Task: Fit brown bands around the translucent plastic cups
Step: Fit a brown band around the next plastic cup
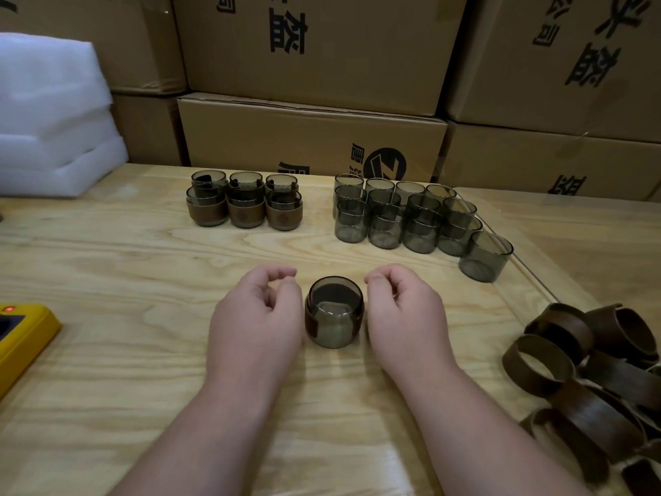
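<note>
A smoky translucent cup (334, 311) with a brown band (312, 325) round it was seen upright on the pale wooden desk (107, 370). It was flanked by the left hand (255, 315) and right hand (406, 313), each just beside it; both were loosely curled and nothing was held. Beyond the cup to the left, banded cups (244, 202) were stacked; beyond it to the right, bare cylindrical cups (411, 218) were grouped. Right of the cup, leathery bands (590, 381) were heaped.
</note>
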### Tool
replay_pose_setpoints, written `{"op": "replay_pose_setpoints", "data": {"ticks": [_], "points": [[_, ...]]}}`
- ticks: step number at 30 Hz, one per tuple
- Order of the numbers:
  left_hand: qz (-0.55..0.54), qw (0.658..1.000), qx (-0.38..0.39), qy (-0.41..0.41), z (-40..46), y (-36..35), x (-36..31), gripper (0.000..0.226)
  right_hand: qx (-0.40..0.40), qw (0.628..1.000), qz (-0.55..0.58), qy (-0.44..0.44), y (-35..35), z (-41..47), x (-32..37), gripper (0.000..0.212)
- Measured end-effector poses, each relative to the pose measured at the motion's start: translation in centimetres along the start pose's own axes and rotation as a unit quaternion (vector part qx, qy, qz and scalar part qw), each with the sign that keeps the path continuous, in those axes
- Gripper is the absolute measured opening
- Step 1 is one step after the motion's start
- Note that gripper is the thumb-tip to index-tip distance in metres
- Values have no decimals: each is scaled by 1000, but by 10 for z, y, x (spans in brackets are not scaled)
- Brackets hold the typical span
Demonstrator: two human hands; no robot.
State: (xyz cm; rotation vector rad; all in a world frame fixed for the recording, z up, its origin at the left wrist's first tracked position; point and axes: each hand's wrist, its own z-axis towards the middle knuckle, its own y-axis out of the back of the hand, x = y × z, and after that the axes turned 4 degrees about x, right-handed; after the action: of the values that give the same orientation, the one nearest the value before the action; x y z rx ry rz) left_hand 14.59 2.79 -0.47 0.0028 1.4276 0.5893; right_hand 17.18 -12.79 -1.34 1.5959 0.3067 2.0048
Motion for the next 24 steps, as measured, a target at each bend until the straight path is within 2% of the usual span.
{"op": "replay_pose_setpoints", "data": {"ticks": [2, 4, 5, 7, 10, 13, 17, 24], "points": [[86, 995, 56, 6, -2, 3, -4, 42, 47, 993, -107, 4, 2, 0, 1, 43], [161, 981, 105, 6, -5, 1, -7, 52, 85, 977, -194, 2, 1, 1, 2, 55], [183, 976, 118, 6, -5, 1, -8, 54, 91, 975, -203, 4, 0, 0, 2, 57], [181, 976, 122, 1, -5, 0, -7, 55, 91, 981, -170, 9, 0, -1, 2, 55], [123, 985, 120, -7, -5, -1, -5, 46, 75, 995, -57, 17, 1, -2, 1, 38], [68, 990, 123, -19, -7, -3, -6, 40, 63, 997, 28, 24, -1, -1, -1, 46], [17, 994, 108, -27, -4, -4, -4, 50, 86, 990, 99, 47, -5, -3, 3, 47], [20, 991, 112, -70, -1, -9, 6, 60, 87, 979, 179, 41, -10, 0, -2, 49]]}}
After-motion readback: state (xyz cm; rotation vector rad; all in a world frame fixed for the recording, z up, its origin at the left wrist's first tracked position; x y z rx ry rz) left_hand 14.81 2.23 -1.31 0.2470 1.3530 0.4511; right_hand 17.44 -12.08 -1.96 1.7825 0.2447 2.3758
